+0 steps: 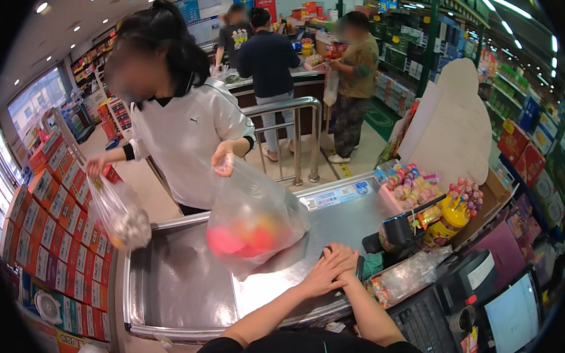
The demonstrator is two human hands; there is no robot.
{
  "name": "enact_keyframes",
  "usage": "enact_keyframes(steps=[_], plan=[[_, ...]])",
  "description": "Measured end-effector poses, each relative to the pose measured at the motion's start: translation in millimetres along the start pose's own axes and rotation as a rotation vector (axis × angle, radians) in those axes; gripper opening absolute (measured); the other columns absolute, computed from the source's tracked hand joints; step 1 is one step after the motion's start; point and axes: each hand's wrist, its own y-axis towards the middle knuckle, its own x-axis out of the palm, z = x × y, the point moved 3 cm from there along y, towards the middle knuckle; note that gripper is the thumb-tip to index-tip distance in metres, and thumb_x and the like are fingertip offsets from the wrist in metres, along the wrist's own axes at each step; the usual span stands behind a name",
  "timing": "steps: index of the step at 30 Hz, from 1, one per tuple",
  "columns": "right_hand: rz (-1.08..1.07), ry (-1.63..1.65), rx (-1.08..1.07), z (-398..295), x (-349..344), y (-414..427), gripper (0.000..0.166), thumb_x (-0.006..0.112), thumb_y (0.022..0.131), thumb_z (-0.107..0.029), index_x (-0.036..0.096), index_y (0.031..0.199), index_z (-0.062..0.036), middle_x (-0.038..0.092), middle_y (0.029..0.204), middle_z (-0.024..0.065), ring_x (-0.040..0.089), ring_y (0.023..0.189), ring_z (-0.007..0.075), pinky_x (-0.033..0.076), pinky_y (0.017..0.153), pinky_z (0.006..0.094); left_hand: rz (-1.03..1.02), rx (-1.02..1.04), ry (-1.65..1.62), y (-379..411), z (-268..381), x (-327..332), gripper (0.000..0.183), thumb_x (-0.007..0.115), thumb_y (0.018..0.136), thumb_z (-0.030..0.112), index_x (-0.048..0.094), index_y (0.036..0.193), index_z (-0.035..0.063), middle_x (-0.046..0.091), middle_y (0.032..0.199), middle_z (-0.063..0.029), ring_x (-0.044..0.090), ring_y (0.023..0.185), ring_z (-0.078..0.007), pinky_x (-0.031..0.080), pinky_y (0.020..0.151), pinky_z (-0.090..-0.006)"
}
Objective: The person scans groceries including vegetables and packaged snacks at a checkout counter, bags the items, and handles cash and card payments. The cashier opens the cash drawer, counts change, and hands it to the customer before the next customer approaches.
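Note:
My left hand and my right hand lie one over the other on a black device at the near edge of the metal checkout counter. Which fingers touch the device is partly hidden. Across the counter, a person in a white top holds up a translucent plastic bag with red and yellow contents. That person's other hand holds a smaller plastic bag with pale round items, beyond the counter's left end.
Right of my hands are a packaged bag, a black keyboard and a screen. A candy box and a yellow lollipop tub stand at the counter's far right. Stacked boxes stand left; a metal railing rises behind.

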Motion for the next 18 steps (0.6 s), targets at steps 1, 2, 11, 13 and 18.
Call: enact_keyframes(steps=[1, 2, 11, 13, 18], plan=[[0.02, -0.008, -0.003, 1, 1, -1, 0.027, 0.05, 0.086, -0.042, 0.063, 0.092, -0.0192, 0.064, 0.089, 0.0043, 0.059, 0.087, 0.0266, 0.036, 0.078, 0.0437, 0.013, 0.019, 0.008, 1, 0, 0, 0.053, 0.052, 0.086, 0.048, 0.048, 0.13, 0.0178, 0.035, 0.142, -0.011, 0.024, 0.135, -0.032, 0.021, 0.108, -0.0492], [0.039, 0.001, -0.019, 2, 1, -1, 0.027, 0.05, 0.086, -0.042, 0.063, 0.091, -0.0191, 0.064, 0.088, 0.0042, 0.059, 0.086, 0.0267, 0.036, 0.077, 0.0437, 0.026, 0.04, 0.017, 2, 1, -1, 0.053, 0.053, 0.086, 0.048, 0.048, 0.13, 0.0172, 0.036, 0.141, -0.0116, 0.025, 0.135, -0.0325, 0.023, 0.107, -0.049], [0.07, 0.034, -0.062, 1, 6, -1, 0.026, 0.051, 0.087, -0.041, 0.062, 0.092, -0.0186, 0.062, 0.089, 0.005, 0.058, 0.087, 0.0267, 0.035, 0.077, 0.044, -0.022, 0.039, -0.029, 7, 6, -17, 0.051, 0.059, 0.084, 0.041, 0.05, 0.126, 0.0135, 0.041, 0.137, -0.0141, 0.031, 0.13, -0.0356, 0.029, 0.106, -0.0439], [0.027, 0.03, -0.041, 2, 5, -2, 0.026, 0.051, 0.087, -0.04, 0.062, 0.093, -0.0185, 0.062, 0.09, 0.0051, 0.058, 0.089, 0.0263, 0.035, 0.078, 0.044, -0.024, 0.035, -0.06, 9, 7, -18, 0.05, 0.059, 0.084, 0.041, 0.051, 0.126, 0.0136, 0.041, 0.136, -0.0143, 0.03, 0.13, -0.0359, 0.028, 0.106, -0.0444], [0.046, 0.028, -0.058, -2, -2, -4, 0.027, 0.051, 0.086, -0.041, 0.063, 0.095, -0.0178, 0.063, 0.092, 0.0053, 0.057, 0.09, 0.0267, 0.035, 0.079, 0.044, -0.027, 0.029, -0.06, 7, 2, -12, 0.05, 0.06, 0.084, 0.039, 0.051, 0.126, 0.0137, 0.041, 0.136, -0.0139, 0.031, 0.129, -0.0358, 0.029, 0.106, -0.044]])
